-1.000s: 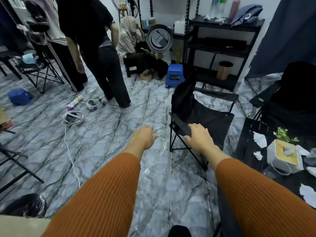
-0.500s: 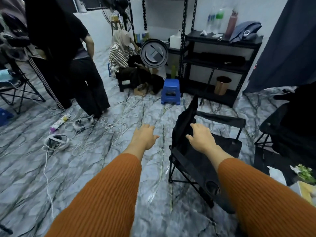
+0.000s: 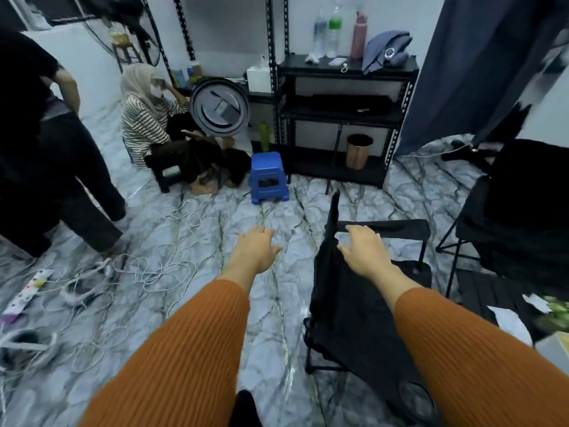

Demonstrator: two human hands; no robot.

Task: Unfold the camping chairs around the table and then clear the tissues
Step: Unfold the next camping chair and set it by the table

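Observation:
A black camping chair [image 3: 354, 309] stands partly unfolded in front of me, its backrest fabric slumped to the left. My right hand [image 3: 366, 251] hovers over the chair's back edge with fingers spread, holding nothing. Left of the chair, my left hand [image 3: 257, 249] hangs open above the marble floor. A second black chair [image 3: 517, 217] stands unfolded at the right. Crumpled white tissues [image 3: 508, 318] lie on the black table [image 3: 480, 291] at the lower right.
White cables [image 3: 154, 266] and a power strip [image 3: 27, 291] sprawl across the floor at the left. A blue stool [image 3: 268, 177] and a black shelf rack [image 3: 341, 112] stand ahead. One person sits by the rack, another stands at the far left.
My view has swung right and come nearer the chair. Both hands reached forward, the right one moving from the chair's seat edge up to its back edge.

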